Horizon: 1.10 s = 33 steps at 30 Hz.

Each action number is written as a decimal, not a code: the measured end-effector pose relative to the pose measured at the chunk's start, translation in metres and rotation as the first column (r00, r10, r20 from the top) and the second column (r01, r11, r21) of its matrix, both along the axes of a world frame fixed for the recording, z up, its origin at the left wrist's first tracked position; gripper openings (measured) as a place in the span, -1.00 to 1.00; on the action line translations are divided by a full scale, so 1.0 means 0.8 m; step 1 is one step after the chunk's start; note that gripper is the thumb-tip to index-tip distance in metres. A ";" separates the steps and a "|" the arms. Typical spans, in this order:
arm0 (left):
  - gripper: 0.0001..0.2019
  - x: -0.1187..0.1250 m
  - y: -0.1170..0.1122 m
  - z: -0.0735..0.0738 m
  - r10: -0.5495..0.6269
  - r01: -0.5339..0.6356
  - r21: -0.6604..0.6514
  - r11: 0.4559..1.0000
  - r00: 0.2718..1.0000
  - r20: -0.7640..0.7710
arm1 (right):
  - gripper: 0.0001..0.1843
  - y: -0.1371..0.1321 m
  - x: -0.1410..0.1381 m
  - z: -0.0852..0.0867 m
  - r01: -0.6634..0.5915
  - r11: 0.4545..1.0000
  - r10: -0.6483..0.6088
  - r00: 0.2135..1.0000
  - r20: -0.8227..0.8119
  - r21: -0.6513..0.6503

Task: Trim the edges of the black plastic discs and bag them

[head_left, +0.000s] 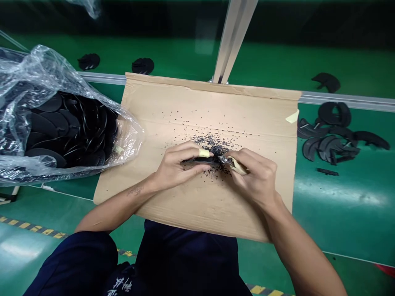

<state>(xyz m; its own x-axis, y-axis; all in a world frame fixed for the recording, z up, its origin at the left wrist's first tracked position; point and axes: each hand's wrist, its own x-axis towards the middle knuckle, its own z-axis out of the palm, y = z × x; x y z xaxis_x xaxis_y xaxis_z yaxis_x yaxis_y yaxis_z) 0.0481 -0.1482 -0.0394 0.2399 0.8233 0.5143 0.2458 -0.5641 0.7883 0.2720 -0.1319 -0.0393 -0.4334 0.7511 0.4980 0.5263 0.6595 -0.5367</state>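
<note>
My left hand (177, 164) is closed around a flat black rubber part (197, 163), held edge-on over a brown cardboard sheet (185, 107). A strip of tan tape wraps one fingertip. My right hand (257, 176) grips a small tan-handled blade tool (236, 164), its tip touching the part's right end. Black shavings (212, 142) lie scattered on the cardboard just beyond both hands.
A clear plastic bag (40, 82) full of black parts sits at the left. Several trimmed black parts (333, 139) lie on the green surface at the right. More black pieces (142, 65) rest beyond a metal rail (345, 100). A metal post (233, 37) rises at centre.
</note>
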 end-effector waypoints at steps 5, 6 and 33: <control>-0.75 0.002 0.000 -0.001 -0.012 0.013 0.018 1.000 0.998 -0.054 | -0.80 0.005 0.002 -0.005 0.087 0.990 -0.110 0.970 0.218 0.115; -0.74 0.002 0.000 -0.002 -0.010 0.012 0.024 1.000 0.997 -0.077 | -0.79 0.005 0.003 -0.006 0.085 0.987 -0.118 0.958 0.263 0.136; -0.74 -0.009 0.003 -0.012 0.158 -0.032 0.262 0.965 0.866 -0.475 | -0.83 -0.002 -0.001 0.013 -0.098 0.990 0.078 0.978 -0.193 -0.099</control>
